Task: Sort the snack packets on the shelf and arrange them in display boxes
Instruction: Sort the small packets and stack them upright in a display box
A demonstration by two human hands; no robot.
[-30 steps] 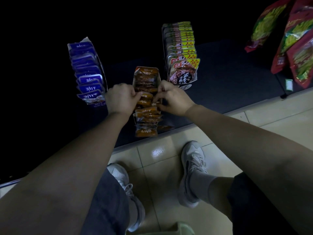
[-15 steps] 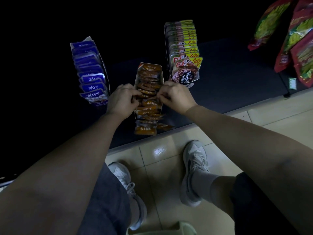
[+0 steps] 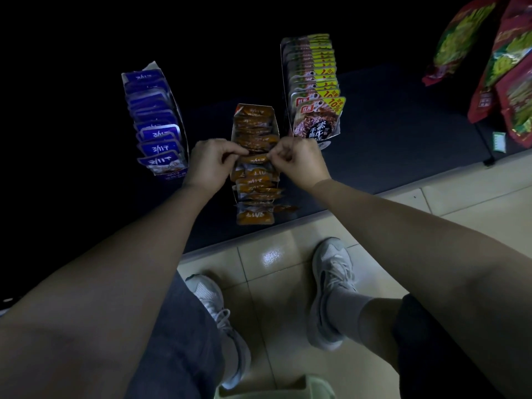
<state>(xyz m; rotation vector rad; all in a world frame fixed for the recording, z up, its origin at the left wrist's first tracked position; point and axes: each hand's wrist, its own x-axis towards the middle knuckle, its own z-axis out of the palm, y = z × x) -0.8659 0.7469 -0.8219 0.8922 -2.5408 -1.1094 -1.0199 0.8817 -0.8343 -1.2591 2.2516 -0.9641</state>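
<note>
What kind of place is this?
Probably a shop aisle. A low dark shelf carries display boxes of blue packets and orange packets; large red bags show at the right, and the floor is tiled. The left hand and right hand pinch one orange packet.

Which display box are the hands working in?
The middle box of orange packets: left hand and right hand both pinch one packet there. Boxes of blue packets and yellow-topped packets flank it.

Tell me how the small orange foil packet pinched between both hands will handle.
Probably light: the left hand and right hand pinch the small orange packet by its ends. Likely floppy, as its neighbours in the narrow cardboard box lie crumpled. Glossy film may slip.
</note>
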